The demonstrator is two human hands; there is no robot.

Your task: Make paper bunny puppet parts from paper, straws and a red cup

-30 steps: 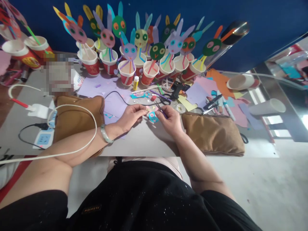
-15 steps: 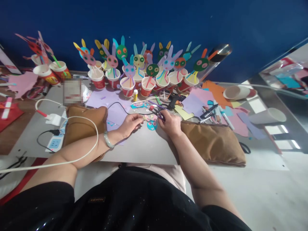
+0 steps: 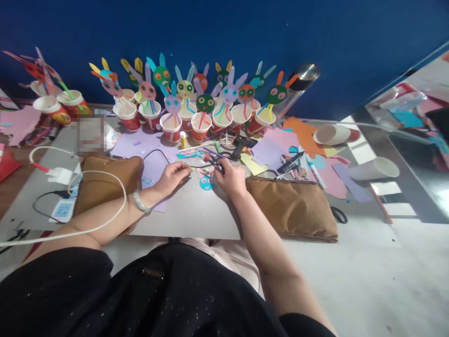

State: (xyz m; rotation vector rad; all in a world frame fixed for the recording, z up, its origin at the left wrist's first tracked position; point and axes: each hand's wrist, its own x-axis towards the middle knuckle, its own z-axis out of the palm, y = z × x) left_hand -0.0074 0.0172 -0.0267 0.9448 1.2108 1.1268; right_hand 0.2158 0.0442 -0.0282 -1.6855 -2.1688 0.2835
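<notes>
My left hand [image 3: 171, 179], with a bangle at the wrist, pinches a tiny pale-yellow paper piece [image 3: 193, 168]. Around scissors [image 3: 214, 161] with dark handles, my right hand [image 3: 230, 178] is closed, and the blades point left toward that piece. Whether the blades are parted is hard to see. Between and just below the hands lies a round blue paper bunny face [image 3: 206, 183] with pink eyes and pink ears. A black cable [image 3: 157, 150] runs behind my left hand to the area near the scissors.
Paper cups [image 3: 201, 126] with paper bunnies stand along the back. Brown cushions [image 3: 293, 206] flank my forearms. A glue gun [image 3: 242, 145], a glue stick [image 3: 183, 139], markers [image 3: 315, 171] and coloured paper [image 3: 270, 147] lie around. A white cable [image 3: 122, 187] crosses my left forearm.
The whole view has shifted, so the table things appear farther left. My left fingertips are slightly farther from the blue bunny face. The right hand still grips the scissors.
</notes>
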